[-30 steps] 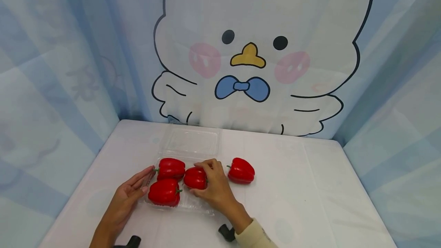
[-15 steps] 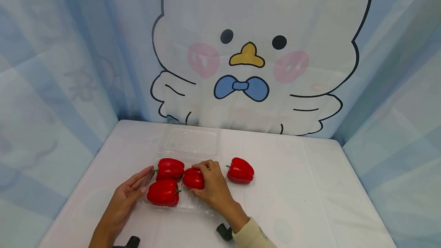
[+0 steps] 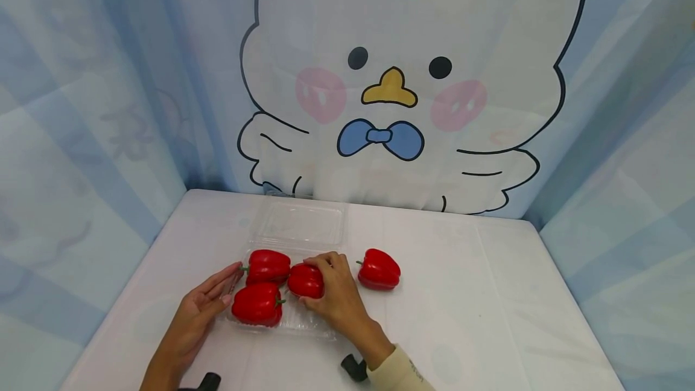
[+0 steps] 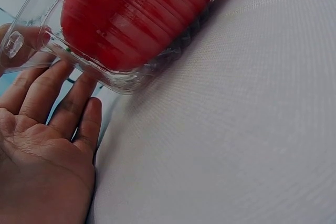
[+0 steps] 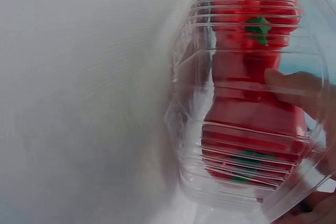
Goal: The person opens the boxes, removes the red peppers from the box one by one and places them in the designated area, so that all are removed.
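In the head view, a clear plastic clamshell container (image 3: 309, 322) lies on the table with its lid folded back. Two red bell peppers, one at the back left (image 3: 268, 266) and one at the front left (image 3: 257, 304), rest on their sides in its base. My right hand (image 3: 339, 297) grips a third bell pepper (image 3: 305, 281) between thumb and fingers, beside those two, over the base's right half. At the container's left edge, my left hand (image 3: 202, 306) holds the rim, thumb above and fingers (image 4: 73, 103) against the outer wall. A fourth bell pepper (image 3: 379, 270) lies outside, right of the container.
The open lid (image 3: 301, 223) lies flat toward the back. A white cloth covers the table (image 3: 488, 306). Pale blue curtains (image 3: 624, 168) enclose it at the sides and back. Black wrist mounts (image 3: 354, 368) show near the front.
The gripped bell pepper and my right hand have shifted very slightly left, along with a small shift of the whole view. My left hand stays on the container's edge.
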`<move>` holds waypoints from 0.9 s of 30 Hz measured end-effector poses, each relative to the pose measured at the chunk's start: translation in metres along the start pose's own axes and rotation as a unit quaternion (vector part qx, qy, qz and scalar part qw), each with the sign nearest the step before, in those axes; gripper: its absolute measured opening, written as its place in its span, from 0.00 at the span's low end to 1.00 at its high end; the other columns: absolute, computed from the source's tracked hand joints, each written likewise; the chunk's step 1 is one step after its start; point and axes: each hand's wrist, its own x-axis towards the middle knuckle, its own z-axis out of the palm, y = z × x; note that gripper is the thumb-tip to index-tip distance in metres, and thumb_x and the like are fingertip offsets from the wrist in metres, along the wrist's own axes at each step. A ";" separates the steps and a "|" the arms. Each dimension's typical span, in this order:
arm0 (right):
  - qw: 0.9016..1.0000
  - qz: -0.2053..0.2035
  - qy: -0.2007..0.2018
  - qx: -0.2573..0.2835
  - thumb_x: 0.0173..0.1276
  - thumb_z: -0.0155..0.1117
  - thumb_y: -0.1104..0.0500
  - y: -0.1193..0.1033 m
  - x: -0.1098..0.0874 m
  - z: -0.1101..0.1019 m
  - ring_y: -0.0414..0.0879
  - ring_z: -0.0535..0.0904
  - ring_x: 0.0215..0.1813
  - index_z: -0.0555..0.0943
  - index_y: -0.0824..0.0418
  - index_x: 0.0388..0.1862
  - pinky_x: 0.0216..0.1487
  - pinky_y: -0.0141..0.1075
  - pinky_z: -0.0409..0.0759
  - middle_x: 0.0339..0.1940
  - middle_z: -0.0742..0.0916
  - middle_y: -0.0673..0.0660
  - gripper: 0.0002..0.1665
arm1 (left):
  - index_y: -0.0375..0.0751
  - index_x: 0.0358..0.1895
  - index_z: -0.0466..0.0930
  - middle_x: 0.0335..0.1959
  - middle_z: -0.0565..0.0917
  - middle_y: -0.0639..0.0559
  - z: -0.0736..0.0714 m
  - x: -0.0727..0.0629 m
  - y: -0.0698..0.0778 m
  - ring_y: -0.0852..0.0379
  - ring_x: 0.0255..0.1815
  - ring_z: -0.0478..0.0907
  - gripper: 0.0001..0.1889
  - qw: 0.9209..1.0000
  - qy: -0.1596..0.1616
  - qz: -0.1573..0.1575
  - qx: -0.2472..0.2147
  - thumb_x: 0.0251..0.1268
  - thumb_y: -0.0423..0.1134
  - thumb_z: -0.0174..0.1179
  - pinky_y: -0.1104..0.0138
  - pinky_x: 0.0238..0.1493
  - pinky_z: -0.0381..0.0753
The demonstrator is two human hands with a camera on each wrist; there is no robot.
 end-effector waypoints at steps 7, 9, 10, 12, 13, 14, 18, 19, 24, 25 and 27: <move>1.000 0.001 0.006 0.014 0.54 0.88 0.57 -0.005 -0.001 -0.007 0.47 0.73 0.68 0.80 0.52 0.69 0.61 0.44 0.89 0.65 0.81 0.52 0.43 | 0.37 0.84 0.58 0.83 0.68 0.57 -0.001 0.001 -0.001 0.84 0.71 0.70 0.33 1.000 0.000 0.000 -0.002 0.82 0.35 0.58 0.80 0.66 0.75; 1.000 0.001 0.007 0.019 0.54 0.88 0.57 -0.006 -0.001 -0.010 0.47 0.73 0.68 0.80 0.52 0.69 0.61 0.45 0.89 0.65 0.81 0.52 0.43 | 0.37 0.84 0.58 0.83 0.68 0.57 0.000 0.000 -0.001 0.84 0.71 0.70 0.33 1.000 0.000 0.000 -0.002 0.82 0.35 0.58 0.80 0.66 0.75; 1.000 0.000 0.008 0.023 0.54 0.88 0.57 -0.007 -0.001 -0.011 0.47 0.73 0.68 0.80 0.52 0.69 0.60 0.45 0.89 0.65 0.81 0.52 0.42 | 0.37 0.84 0.58 0.83 0.68 0.57 0.000 0.000 0.000 0.84 0.71 0.71 0.33 1.000 -0.001 -0.001 -0.002 0.82 0.35 0.58 0.80 0.66 0.76; 0.999 0.000 0.011 0.031 0.55 0.88 0.57 -0.008 -0.002 -0.014 0.47 0.73 0.68 0.80 0.52 0.69 0.60 0.45 0.90 0.65 0.81 0.52 0.42 | 0.37 0.84 0.58 0.83 0.68 0.58 0.000 0.000 -0.001 0.84 0.71 0.71 0.33 1.000 -0.001 -0.003 -0.002 0.82 0.36 0.58 0.80 0.66 0.76; 0.999 -0.001 0.012 0.034 0.55 0.88 0.58 -0.009 -0.002 -0.015 0.47 0.73 0.68 0.80 0.52 0.69 0.60 0.45 0.90 0.65 0.81 0.52 0.42 | 0.38 0.84 0.58 0.83 0.68 0.58 0.000 0.000 -0.001 0.84 0.71 0.71 0.33 1.000 -0.001 -0.003 -0.001 0.82 0.36 0.58 0.80 0.66 0.76; 0.999 -0.001 0.015 0.037 0.55 0.88 0.58 -0.010 -0.002 -0.017 0.47 0.73 0.68 0.80 0.51 0.69 0.60 0.45 0.90 0.65 0.81 0.52 0.42 | 0.38 0.84 0.58 0.83 0.68 0.57 0.000 0.000 0.000 0.84 0.71 0.71 0.34 1.000 0.000 -0.005 -0.001 0.81 0.36 0.58 0.79 0.66 0.76; 0.999 -0.001 0.022 0.043 0.55 0.88 0.57 -0.011 -0.002 -0.023 0.47 0.73 0.68 0.80 0.51 0.68 0.59 0.45 0.90 0.64 0.81 0.52 0.42 | 0.39 0.84 0.58 0.84 0.67 0.57 0.000 0.000 0.000 0.85 0.70 0.71 0.34 1.000 0.002 -0.010 0.003 0.81 0.37 0.59 0.79 0.66 0.77; 0.999 -0.001 0.025 0.043 0.55 0.88 0.57 -0.012 -0.002 -0.025 0.47 0.73 0.68 0.80 0.51 0.68 0.59 0.45 0.90 0.64 0.81 0.52 0.42 | 0.39 0.84 0.58 0.84 0.67 0.57 0.000 0.000 0.000 0.85 0.70 0.71 0.34 1.000 0.003 -0.010 0.003 0.81 0.36 0.59 0.79 0.66 0.77; 0.998 -0.004 0.038 0.042 0.55 0.88 0.57 -0.014 -0.003 -0.031 0.47 0.74 0.67 0.81 0.51 0.68 0.58 0.44 0.90 0.64 0.82 0.52 0.41 | 0.38 0.84 0.58 0.84 0.67 0.57 0.000 0.001 0.000 0.84 0.71 0.71 0.34 1.000 -0.001 -0.009 -0.006 0.81 0.36 0.58 0.79 0.66 0.77; 0.998 -0.004 0.041 0.042 0.55 0.88 0.57 -0.014 -0.003 -0.032 0.47 0.74 0.67 0.81 0.51 0.68 0.58 0.44 0.90 0.64 0.82 0.52 0.41 | 0.38 0.84 0.58 0.84 0.67 0.57 0.000 0.001 0.000 0.84 0.71 0.70 0.34 1.000 -0.002 -0.006 -0.008 0.81 0.35 0.58 0.79 0.66 0.77; 0.998 -0.003 0.045 0.041 0.55 0.88 0.57 -0.014 -0.003 -0.035 0.47 0.74 0.67 0.81 0.51 0.68 0.58 0.44 0.90 0.64 0.82 0.51 0.41 | 0.37 0.84 0.58 0.84 0.67 0.57 0.000 0.001 0.000 0.83 0.72 0.70 0.34 1.000 -0.005 -0.001 -0.012 0.82 0.34 0.58 0.79 0.66 0.76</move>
